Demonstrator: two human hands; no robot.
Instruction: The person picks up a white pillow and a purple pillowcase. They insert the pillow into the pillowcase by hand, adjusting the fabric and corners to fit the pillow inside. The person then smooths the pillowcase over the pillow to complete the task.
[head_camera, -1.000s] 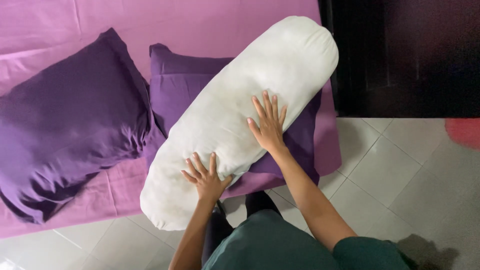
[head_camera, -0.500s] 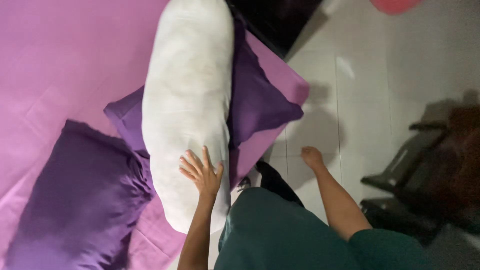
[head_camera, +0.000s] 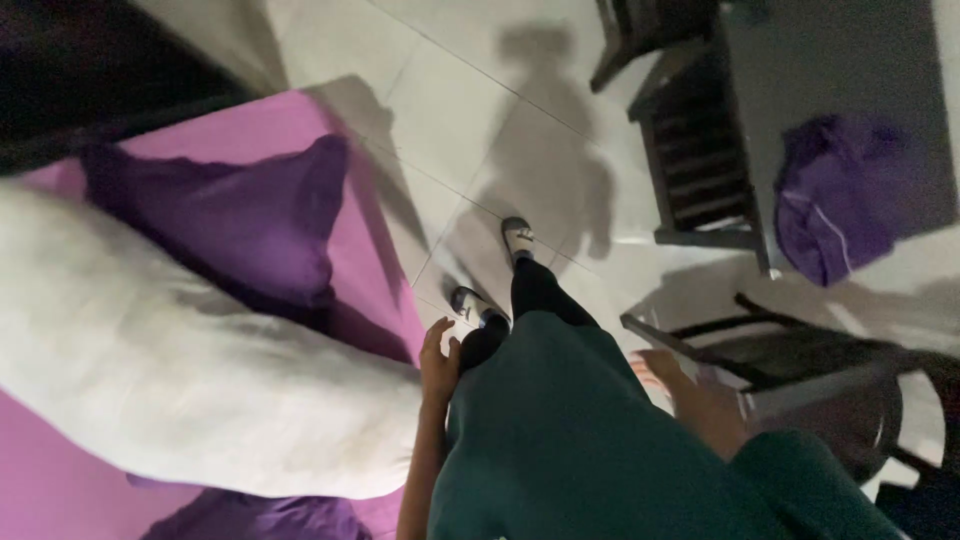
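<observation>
A long white bolster pillow (head_camera: 170, 370) lies across the pink bed (head_camera: 290, 125) at the left, over a purple pillow (head_camera: 235, 215). My left hand (head_camera: 438, 360) hangs at the bolster's end, fingers loosely apart, holding nothing. My right hand (head_camera: 662, 367) is lowered by my green shirt, near a dark chair (head_camera: 800, 385); it is blurred and partly hidden. It holds nothing that shows.
White tiled floor (head_camera: 470, 110) stretches ahead, with my two feet (head_camera: 495, 275) on it. A dark table (head_camera: 840, 80) at the upper right bears a crumpled purple cloth (head_camera: 840, 200). Another dark chair (head_camera: 690, 160) stands beside it. A second purple pillow (head_camera: 260, 518) shows at the bottom.
Both hands have come off the white bolster and dropped to my sides. My view has swung away from the bed toward the floor, chairs and table.
</observation>
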